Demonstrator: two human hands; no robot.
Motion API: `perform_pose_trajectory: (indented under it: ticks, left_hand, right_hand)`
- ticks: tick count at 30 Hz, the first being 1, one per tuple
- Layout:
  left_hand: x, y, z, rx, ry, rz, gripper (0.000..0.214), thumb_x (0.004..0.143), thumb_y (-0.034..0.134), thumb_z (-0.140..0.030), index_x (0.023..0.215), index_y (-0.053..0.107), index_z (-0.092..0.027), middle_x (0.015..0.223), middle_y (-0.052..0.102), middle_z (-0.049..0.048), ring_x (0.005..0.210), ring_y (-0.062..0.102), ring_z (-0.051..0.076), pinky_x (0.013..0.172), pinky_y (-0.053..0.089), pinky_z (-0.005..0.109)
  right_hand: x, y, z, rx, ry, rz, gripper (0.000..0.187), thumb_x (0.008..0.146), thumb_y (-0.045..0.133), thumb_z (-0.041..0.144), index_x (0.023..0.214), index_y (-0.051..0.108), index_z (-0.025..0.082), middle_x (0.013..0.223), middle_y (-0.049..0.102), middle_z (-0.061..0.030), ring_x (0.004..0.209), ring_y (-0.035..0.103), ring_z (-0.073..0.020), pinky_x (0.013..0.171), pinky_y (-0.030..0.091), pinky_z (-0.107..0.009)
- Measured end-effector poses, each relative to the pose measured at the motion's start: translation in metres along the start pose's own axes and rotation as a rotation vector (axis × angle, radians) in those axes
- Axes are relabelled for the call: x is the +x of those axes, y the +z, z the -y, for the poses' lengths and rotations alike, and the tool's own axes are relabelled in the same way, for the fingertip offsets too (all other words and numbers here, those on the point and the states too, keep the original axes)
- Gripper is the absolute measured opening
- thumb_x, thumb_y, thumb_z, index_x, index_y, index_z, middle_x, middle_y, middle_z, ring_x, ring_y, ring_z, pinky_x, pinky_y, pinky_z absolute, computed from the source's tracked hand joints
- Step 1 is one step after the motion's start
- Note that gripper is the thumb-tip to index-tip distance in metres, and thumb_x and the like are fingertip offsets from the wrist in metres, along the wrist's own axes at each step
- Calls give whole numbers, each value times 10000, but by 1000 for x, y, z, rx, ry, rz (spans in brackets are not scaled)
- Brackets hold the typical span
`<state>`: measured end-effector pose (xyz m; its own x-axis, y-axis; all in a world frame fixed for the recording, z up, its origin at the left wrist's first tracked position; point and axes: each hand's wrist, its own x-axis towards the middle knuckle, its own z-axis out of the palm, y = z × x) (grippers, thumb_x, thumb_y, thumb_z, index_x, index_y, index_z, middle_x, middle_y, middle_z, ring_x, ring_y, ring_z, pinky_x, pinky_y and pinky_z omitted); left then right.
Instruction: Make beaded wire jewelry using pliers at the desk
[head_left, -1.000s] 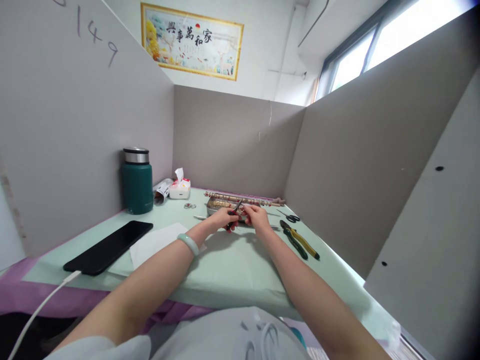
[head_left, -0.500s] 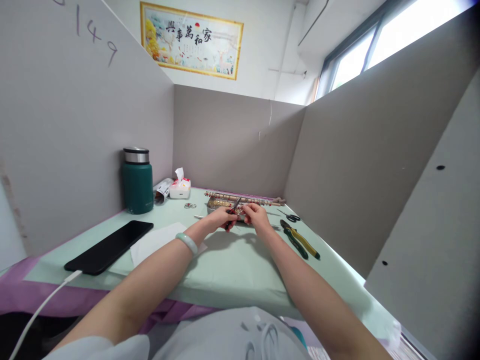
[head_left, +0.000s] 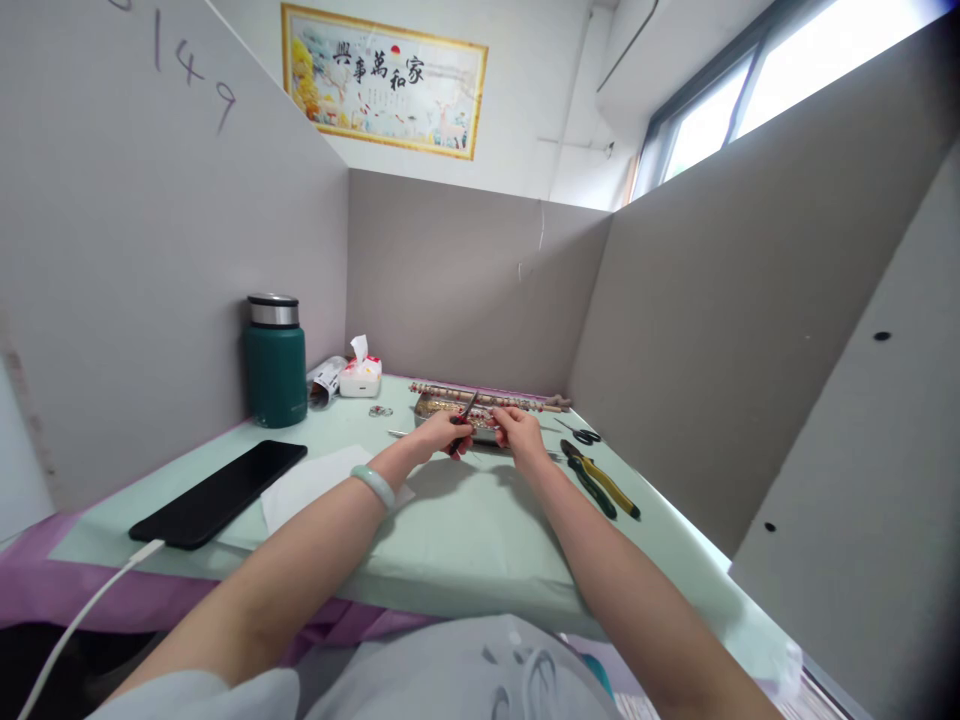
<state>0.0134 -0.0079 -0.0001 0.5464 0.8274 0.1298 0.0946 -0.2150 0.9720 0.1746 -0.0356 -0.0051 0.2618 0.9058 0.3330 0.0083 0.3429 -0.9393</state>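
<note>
The left hand (head_left: pixel 442 436) was closed around a small dark-handled tool (head_left: pixel 466 410), its narrow end pointing up and away over the tray (head_left: pixel 484 438). A pale bangle (head_left: pixel 373 486) circled the left wrist. The right hand (head_left: pixel 519 436) was just beside it, thumb and fingers drawn toward each other; whether they met, or held some small piece, could not be told. Both hands were near the middle of the worktop (head_left: pixel 480 540), at the tray's near side, and gold-coloured bits (head_left: pixel 435 405) showed inside it. Behind the tray lay beaded sticks (head_left: pixel 450 394).

To the right of the hands were scissors (head_left: pixel 585 436) and, nearer the person, pliers (head_left: pixel 600 482) with one green and one yellow handle. On the left, a few rings (head_left: pixel 380 411) lay on the worktop, with tissues (head_left: pixel 361 378) and a paper roll (head_left: pixel 326 382) beyond them. A green bottle (head_left: pixel 276 365) stood upright by the left partition (head_left: pixel 165 260). Nearer lay a phone (head_left: pixel 221 494), a white cable (head_left: pixel 97 605) plugged into it, and a white sheet (head_left: pixel 311 490) lay beside it, partly behind the left forearm.
</note>
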Motion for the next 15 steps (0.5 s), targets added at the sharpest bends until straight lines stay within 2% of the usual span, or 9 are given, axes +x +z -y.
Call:
perform_pose_trajectory:
  ticks: [9,15]
  left_hand:
    - [-1,-3,0,-33,-19,2,165,721,639,-256,741,527,-136,598,558,4,495,519,108,486,437,252]
    - [-7,-2,-3,-50,-54,135,215,681,665,-302,744,554,-129,652,581,23,552,554,132,515,444,270]
  right_hand:
    - [2,-2,-4,24,47,125,341,648,667,477,767,570,172,743,662,-26,437,480,-81,377,313,-205]
    - [3,-3,-6,-17,-18,129,333,666,651,478,693,551,161,677,649,-14,419,462,-76,380,311,-207]
